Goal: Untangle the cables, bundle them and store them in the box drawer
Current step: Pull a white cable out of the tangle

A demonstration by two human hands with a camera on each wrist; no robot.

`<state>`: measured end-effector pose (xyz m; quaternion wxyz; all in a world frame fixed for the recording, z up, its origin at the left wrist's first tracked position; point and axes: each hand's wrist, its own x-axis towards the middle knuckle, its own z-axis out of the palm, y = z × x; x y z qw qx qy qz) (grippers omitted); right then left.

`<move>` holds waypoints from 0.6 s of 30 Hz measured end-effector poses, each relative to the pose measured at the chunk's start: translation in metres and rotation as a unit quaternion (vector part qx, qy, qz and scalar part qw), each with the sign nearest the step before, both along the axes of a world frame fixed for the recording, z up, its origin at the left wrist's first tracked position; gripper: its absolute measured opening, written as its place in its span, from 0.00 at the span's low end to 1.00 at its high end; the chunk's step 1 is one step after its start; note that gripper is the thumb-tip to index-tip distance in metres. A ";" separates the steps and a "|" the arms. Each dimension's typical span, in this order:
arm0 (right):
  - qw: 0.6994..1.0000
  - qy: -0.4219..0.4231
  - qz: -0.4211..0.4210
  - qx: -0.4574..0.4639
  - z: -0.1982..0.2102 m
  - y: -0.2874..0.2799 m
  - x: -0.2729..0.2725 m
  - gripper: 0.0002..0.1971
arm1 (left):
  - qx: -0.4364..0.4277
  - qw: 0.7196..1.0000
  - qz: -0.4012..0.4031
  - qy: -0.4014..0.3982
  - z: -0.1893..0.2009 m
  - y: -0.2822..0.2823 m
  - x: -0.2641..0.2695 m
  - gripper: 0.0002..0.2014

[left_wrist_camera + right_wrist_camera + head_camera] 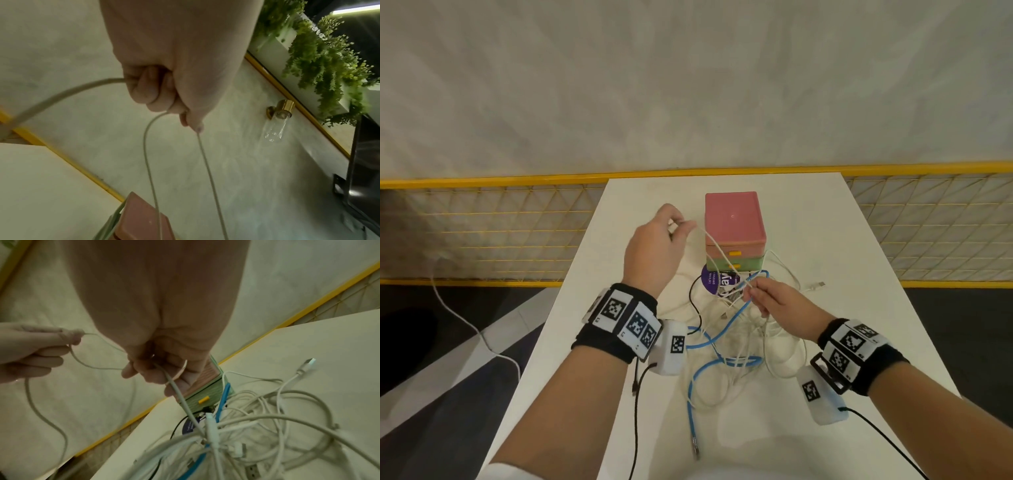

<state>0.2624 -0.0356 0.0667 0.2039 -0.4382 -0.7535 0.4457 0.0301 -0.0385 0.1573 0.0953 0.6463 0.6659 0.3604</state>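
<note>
Seen from the head camera, a white table (pixel 859 240) fills the centre of the frame, and both hands are raised above it, each gripping a white cable (pixel 717 246) that stretches between them. The left hand (pixel 654 246), left of centre, has its fingers curled round the cable, with the thumb and forefinger pinching it; the left wrist view shows the cable coming out of the fist on 2 sides, with strands dropping toward the lower centre of that frame. The right hand (pixel 774 301), just right of centre and lower, pinches the same cable with curled fingers (pixel 156 371), held just above the heap. The 2 hands are well apart. From the right hand the cable runs down into a tangle of cables (pixel 743 346) lying on the table in the lower centre, made up of several white leads, a blue cable (pixel 709 370) looping through them and a thin black cable (pixel 693 301) on the left edge of the heap. A white lead with a USB plug (pixel 820 285) sticks out to the right of the tangle. Behind the heap, near the frame centre, stands the box drawer (pixel 734 222), a pink unit stacked on a green one, each with a yellow handle on its front, both drawers closed. A purple round label (pixel 714 282) lies between the box and the tangle, partly covered by cables. A yellow mesh railing (pixel 482 226) runs across the middle of the frame behind the table.
</note>
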 end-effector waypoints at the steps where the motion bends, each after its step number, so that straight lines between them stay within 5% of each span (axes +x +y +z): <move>1: 1.000 -0.001 0.002 -0.002 0.001 -0.001 0.000 0.13 | -0.012 1.000 -0.022 0.002 0.001 -0.002 0.001 0.10; 4: 1.000 0.024 0.012 0.017 0.012 -0.002 -0.008 0.12 | -0.127 0.974 -0.181 0.056 -0.001 -0.013 0.022 0.19; 6: 0.998 0.039 0.014 0.037 0.021 0.000 -0.014 0.12 | -0.174 0.951 -0.226 0.120 -0.008 -0.014 0.033 0.14; 9: 0.998 0.050 0.008 0.041 0.022 0.004 -0.012 0.12 | -0.137 0.961 -0.178 0.159 -0.006 -0.007 0.029 0.14; 13: 1.000 0.016 0.000 0.007 0.010 0.004 -0.001 0.13 | -0.045 0.991 -0.084 0.092 0.009 0.001 0.011 0.13; 18: 0.999 -0.009 0.010 0.040 0.008 0.005 -0.003 0.11 | -0.170 0.964 -0.163 0.122 -0.005 -0.006 0.016 0.12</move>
